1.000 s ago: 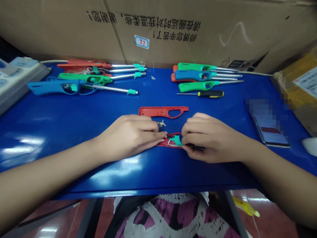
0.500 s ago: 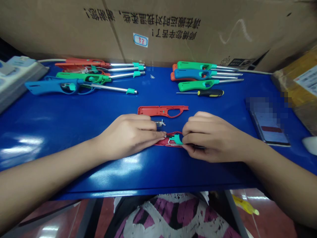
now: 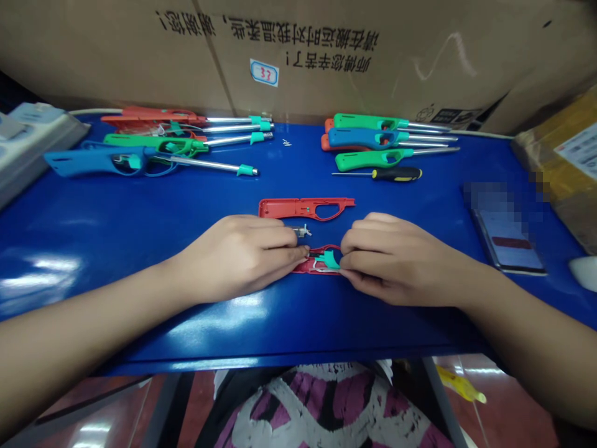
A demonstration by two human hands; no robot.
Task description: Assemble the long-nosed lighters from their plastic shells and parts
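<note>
My left hand [image 3: 242, 256] and my right hand [image 3: 392, 256] both lie on the blue table [image 3: 140, 249], fingers closed on a red lighter half-shell [image 3: 317, 266] between them. A teal trigger piece [image 3: 330, 259] sits in that shell at my right fingertips. A small metal part [image 3: 302, 231] lies just behind my left fingers. The other red half-shell [image 3: 308, 208] lies empty a little farther back.
Opened lighters with metal tubes [image 3: 153, 144] lie at the back left, closed green, blue and red lighters [image 3: 377, 140] at the back right, a black-and-yellow screwdriver [image 3: 387, 174] before them. A phone [image 3: 510, 239] lies right, a power strip [image 3: 32, 140] left, cardboard boxes [image 3: 326, 50] behind.
Both hands have stayed nearly in place. My right fingers have shifted slightly left over the teal trigger piece.
</note>
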